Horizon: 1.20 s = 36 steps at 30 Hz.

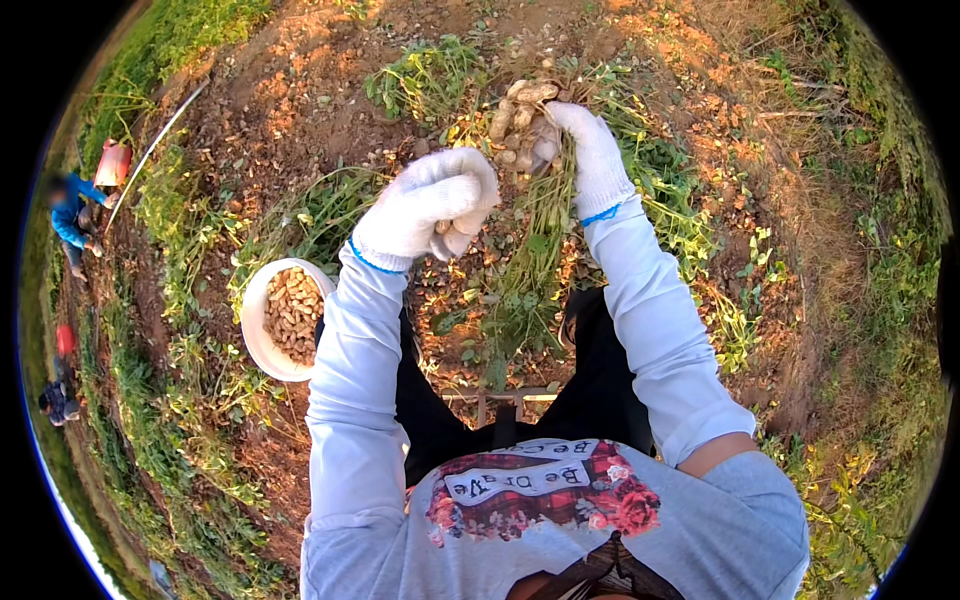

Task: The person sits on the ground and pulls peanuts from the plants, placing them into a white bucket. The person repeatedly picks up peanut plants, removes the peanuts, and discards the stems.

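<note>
My left hand (435,202), in a white knit glove with a blue cuff edge, is curled shut with peanut pods (443,225) showing between its fingers. Up and to its right, my gloved right hand (589,146) grips a pulled peanut plant (544,217) near its roots. A cluster of soil-coloured peanut pods (517,112) hangs at that end, just left of my right fingers. The plant's green stems and leaves trail down toward my body, between my knees. By my left forearm stands a white bucket (255,330) partly filled with loose peanuts (294,315).
More peanut plants (431,79) lie on the reddish soil ahead. A long pale pole (157,142) crosses the ground at left. Beyond it, a person in blue (75,210) crouches near a red bucket (113,163). Another person (58,401) is farther back. Dry grass (832,300) borders the right.
</note>
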Available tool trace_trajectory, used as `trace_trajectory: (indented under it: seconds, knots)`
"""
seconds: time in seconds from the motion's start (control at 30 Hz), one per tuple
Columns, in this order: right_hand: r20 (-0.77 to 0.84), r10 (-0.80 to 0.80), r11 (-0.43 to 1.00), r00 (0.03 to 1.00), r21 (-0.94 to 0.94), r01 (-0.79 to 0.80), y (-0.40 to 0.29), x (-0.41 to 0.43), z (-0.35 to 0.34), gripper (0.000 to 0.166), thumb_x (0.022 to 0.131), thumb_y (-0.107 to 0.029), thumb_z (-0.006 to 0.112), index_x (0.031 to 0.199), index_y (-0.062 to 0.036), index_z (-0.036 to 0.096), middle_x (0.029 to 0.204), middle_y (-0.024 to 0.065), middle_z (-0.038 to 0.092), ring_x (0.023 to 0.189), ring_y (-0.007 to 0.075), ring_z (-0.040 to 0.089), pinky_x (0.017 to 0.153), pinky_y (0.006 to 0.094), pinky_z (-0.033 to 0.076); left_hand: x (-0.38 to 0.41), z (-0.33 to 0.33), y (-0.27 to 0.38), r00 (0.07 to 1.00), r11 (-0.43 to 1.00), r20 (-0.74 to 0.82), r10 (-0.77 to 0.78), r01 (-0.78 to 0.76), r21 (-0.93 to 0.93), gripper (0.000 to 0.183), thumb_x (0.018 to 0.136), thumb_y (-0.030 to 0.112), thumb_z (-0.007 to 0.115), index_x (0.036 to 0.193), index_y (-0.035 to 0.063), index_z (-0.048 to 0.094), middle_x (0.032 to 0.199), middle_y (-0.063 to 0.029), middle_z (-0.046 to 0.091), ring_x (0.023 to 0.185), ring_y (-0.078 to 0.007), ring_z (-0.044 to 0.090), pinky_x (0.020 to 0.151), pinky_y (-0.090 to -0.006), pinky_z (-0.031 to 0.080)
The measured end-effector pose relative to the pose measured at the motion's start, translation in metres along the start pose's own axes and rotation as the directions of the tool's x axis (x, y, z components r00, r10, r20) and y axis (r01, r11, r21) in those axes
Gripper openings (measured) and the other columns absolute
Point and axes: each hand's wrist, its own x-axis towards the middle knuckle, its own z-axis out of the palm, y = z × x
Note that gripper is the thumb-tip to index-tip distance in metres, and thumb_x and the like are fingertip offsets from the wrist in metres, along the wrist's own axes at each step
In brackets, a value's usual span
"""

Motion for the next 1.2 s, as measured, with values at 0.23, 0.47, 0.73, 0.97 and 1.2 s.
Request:
trace_trajectory:
  seconds: [0.23, 0.47, 0.73, 0.97, 1.2]
  knots:
    - [0.038, 0.021, 0.976, 0.999, 0.216, -0.029, -0.013, -0.002, -0.004, 0.033, 0.089, -0.032, 0.066, 0.093, 0.0009, 0.068, 0.077, 0.0099, 0.068, 0.068, 0.0252, 0.068, 0.068, 0.0386, 0.059, 0.008, -0.01, -0.019, 0.945, 0.802, -0.268, 0.189, -0.306, -0.512, 0.038, 0.098, 0.033, 0.065, 0.119, 0.0011, 0.063, 0.095, -0.0129, 0.066, 0.066, -0.0206, 0.064, 0.043, -0.0285, 0.048]
    - [0.075, 0.092, 0.989, 0.993, 0.104, -0.1, -0.005, -0.005, 0.0, 0.035, 0.094, -0.033, 0.062, 0.113, -0.0038, 0.067, 0.095, 0.0073, 0.07, 0.078, 0.0192, 0.067, 0.069, 0.0327, 0.057, 0.029, 0.035, -0.02, 0.838, 0.976, -0.541, 0.078, 0.046, 0.212, 0.03, 0.097, 0.024, 0.068, 0.119, 0.0042, 0.062, 0.086, -0.0011, 0.062, 0.068, -0.009, 0.06, 0.057, -0.027, 0.056]
    - [0.015, 0.156, 0.972, 0.988, 0.176, -0.156, -0.005, -0.013, 0.013, 0.034, 0.089, -0.031, 0.068, 0.1, 0.0005, 0.072, 0.083, 0.0066, 0.07, 0.072, 0.017, 0.067, 0.065, 0.0325, 0.057, 0.038, 0.046, -0.028, 0.787, 0.922, -0.581, 0.208, 0.041, 0.385, 0.057, 0.088, 0.029, 0.078, 0.13, 0.0008, 0.05, 0.096, -0.0031, 0.059, 0.073, -0.0089, 0.061, 0.058, -0.0262, 0.058]
    - [0.044, 0.15, 0.977, 0.988, 0.145, -0.155, -0.009, -0.013, 0.009, 0.036, 0.089, -0.035, 0.068, 0.1, -0.0008, 0.071, 0.081, 0.0057, 0.068, 0.069, 0.0162, 0.065, 0.06, 0.0319, 0.056, 0.036, 0.026, -0.033, 0.84, 0.891, -0.492, 0.228, 0.024, 0.453, 0.052, 0.085, 0.026, 0.081, 0.12, -0.003, 0.056, 0.099, -0.0066, 0.067, 0.079, -0.01, 0.063, 0.062, -0.0272, 0.057]
    - [0.011, 0.155, 0.986, 0.988, 0.055, -0.156, -0.011, -0.014, 0.013, 0.035, 0.09, -0.033, 0.067, 0.104, -0.0008, 0.07, 0.09, 0.0092, 0.071, 0.076, 0.0182, 0.068, 0.067, 0.0337, 0.058, 0.033, 0.034, -0.026, 0.879, 0.88, -0.47, 0.078, 0.161, 0.447, 0.031, 0.094, 0.031, 0.07, 0.098, 0.0012, 0.063, 0.083, -0.0034, 0.061, 0.07, -0.0083, 0.062, 0.055, -0.0266, 0.057]
